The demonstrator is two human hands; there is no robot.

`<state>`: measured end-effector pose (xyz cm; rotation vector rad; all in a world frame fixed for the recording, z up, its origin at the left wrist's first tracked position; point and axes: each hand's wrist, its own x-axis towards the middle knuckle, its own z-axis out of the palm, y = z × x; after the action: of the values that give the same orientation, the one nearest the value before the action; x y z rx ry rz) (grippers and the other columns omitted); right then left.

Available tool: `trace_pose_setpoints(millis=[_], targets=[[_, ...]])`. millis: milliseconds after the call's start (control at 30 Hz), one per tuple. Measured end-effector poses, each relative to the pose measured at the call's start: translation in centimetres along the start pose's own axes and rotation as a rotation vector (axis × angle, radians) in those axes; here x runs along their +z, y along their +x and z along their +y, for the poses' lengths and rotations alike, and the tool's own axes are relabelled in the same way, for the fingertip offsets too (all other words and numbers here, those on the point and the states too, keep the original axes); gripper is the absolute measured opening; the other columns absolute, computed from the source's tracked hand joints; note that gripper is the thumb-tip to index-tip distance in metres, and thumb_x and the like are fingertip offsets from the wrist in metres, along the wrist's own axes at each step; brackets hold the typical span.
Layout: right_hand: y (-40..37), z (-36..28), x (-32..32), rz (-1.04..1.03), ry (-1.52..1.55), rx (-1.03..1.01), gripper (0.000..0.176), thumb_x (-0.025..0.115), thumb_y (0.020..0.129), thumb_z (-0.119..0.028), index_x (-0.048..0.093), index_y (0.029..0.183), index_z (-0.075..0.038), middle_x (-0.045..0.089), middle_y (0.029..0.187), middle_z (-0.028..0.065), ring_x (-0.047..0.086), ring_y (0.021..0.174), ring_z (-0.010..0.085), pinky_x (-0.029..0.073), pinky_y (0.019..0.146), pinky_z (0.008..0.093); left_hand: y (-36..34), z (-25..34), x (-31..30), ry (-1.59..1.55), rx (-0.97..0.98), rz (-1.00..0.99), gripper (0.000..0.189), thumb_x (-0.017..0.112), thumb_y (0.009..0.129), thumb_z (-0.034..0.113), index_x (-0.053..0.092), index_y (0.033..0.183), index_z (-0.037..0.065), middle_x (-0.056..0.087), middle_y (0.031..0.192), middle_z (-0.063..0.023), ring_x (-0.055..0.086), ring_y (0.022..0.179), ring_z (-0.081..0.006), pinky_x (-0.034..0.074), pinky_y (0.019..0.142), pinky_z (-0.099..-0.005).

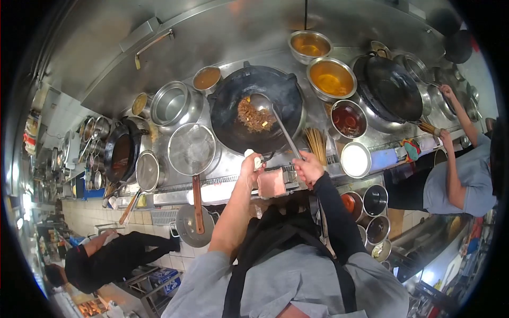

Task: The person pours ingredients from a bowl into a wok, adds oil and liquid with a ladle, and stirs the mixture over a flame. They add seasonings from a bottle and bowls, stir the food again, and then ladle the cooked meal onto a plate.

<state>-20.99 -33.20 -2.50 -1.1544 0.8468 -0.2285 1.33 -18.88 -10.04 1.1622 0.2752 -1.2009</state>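
A large black wok [228,119] stands on the range in front of me, with a heap of browned, shredded food [253,115] in it. My right hand [309,168] is wrapped round the long handle of a metal ladle [286,133]. The ladle's bowl rests among the food. At the wok's near rim, my left hand [249,168] is closed on a folded white cloth [251,154], next to the wok's small handle [269,157]. Whether the fingers also grip that handle is hidden. Below the hands hangs a pink cloth [271,183].
Bowls of amber liquid [332,77], a pot of dark red liquid [349,118] and a bamboo brush [316,146] stand right. A round strainer [191,148] and a steel pot [170,103] lie left. One co-worker [456,175] works at the right wok; another person [114,257] stands behind left.
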Motion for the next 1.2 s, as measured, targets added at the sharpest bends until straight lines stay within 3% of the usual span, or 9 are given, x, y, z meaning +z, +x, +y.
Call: trace_pose_setpoints(millis=[100,133,200,467,700,867,1100,1133,1200], targets=[[6.0,5.1,2.8,0.347,-0.534,-0.442,0.045,0.062,0.098,-0.011,0.054,0.139,0.006,0.066,0.086,0.0109,0.065,0.074,0.0212,0.053,0.067,0.0350,-0.5,0.1,0.4,-0.017,-0.011,0.013,0.014,0.063,0.092,0.015,0.054,0.101,0.008,0.060,0.078,-0.0075,0.065,0.058,-0.0244,0.044,0.041,-0.0274],[7.0,4.5,4.1,0.346,-0.411,-0.383,0.049,0.059,0.092,-0.019,0.057,0.135,0.006,0.069,0.109,0.0330,0.066,0.108,0.0484,0.052,0.095,0.0481,-0.7,0.2,0.6,-0.022,-0.010,0.024,0.014,0.063,0.092,0.015,0.054,0.101,0.008,0.060,0.078,-0.0076,0.065,0.058,-0.0245,0.044,0.041,-0.0275],[10.6,5.9,4.6,0.319,-0.448,-0.327,0.054,0.061,0.092,-0.020,0.055,0.139,0.006,0.067,0.117,0.0357,0.064,0.115,0.0490,0.052,0.098,0.0486,-0.6,0.3,0.5,-0.025,-0.019,0.022,0.014,0.063,0.093,0.015,0.055,0.102,0.009,0.061,0.079,-0.0085,0.065,0.058,-0.0244,0.044,0.041,-0.0274],[0.0,-1.8,-3.6,-0.004,-1.171,-0.343,0.054,0.060,0.095,-0.018,0.054,0.147,-0.008,0.071,0.092,0.0281,0.069,0.087,0.0464,0.052,0.083,0.0572,0.3,0.3,-0.3,-0.020,-0.046,0.002,0.016,0.064,0.093,0.015,0.053,0.103,0.009,0.063,0.083,-0.0117,0.065,0.061,-0.0243,0.043,0.039,-0.0261],[-4.8,14.3,1.3,0.284,-0.464,-0.361,0.061,0.064,0.097,-0.018,0.046,0.153,-0.003,0.069,0.112,0.0314,0.070,0.100,0.0449,0.054,0.088,0.0463,0.0,0.5,0.0,-0.021,-0.093,0.008,0.017,0.063,0.091,0.014,0.052,0.102,0.008,0.060,0.079,-0.0111,0.063,0.059,-0.0238,0.042,0.038,-0.0260],[-6.8,14.9,4.1,0.274,-0.353,-0.300,0.057,0.061,0.097,-0.020,0.050,0.149,0.000,0.066,0.127,0.0315,0.067,0.118,0.0422,0.052,0.101,0.0422,1.3,0.6,-1.0,0.034,-0.078,-0.113,0.014,0.066,0.088,0.014,0.054,0.094,0.009,0.059,0.074,-0.0092,0.064,0.058,-0.0239,0.045,0.037,-0.0270],[-12.4,16.5,10.0,0.431,-0.451,-0.275,0.054,0.064,0.095,-0.020,0.052,0.146,-0.006,0.070,0.118,0.0258,0.069,0.108,0.0392,0.053,0.097,0.0443,5.7,1.5,-3.7,0.048,-0.200,-0.291,0.012,0.059,0.092,0.015,0.054,0.098,0.005,0.060,0.081,-0.0126,0.063,0.067,-0.0240,0.046,0.044,-0.0251],[-12.9,17.6,11.3,0.450,-0.366,-0.445,0.054,0.065,0.097,-0.020,0.052,0.148,-0.009,0.071,0.102,0.0175,0.071,0.086,0.0276,0.058,0.077,0.0407,5.6,1.9,-3.9,0.050,-0.244,-0.315,0.013,0.058,0.092,0.016,0.054,0.098,0.005,0.058,0.081,-0.0119,0.063,0.067,-0.0239,0.047,0.045,-0.0256],[-17.6,14.6,13.9,0.278,0.075,-0.020,0.052,0.064,0.100,-0.021,0.052,0.150,-0.013,0.063,0.086,0.0063,0.061,0.066,0.0136,0.050,0.052,0.0323,6.3,2.7,-5.1,0.036,-0.285,-0.325,0.015,0.058,0.092,0.016,0.053,0.101,0.005,0.057,0.081,-0.0125,0.062,0.068,-0.0247,0.046,0.045,-0.0262]])
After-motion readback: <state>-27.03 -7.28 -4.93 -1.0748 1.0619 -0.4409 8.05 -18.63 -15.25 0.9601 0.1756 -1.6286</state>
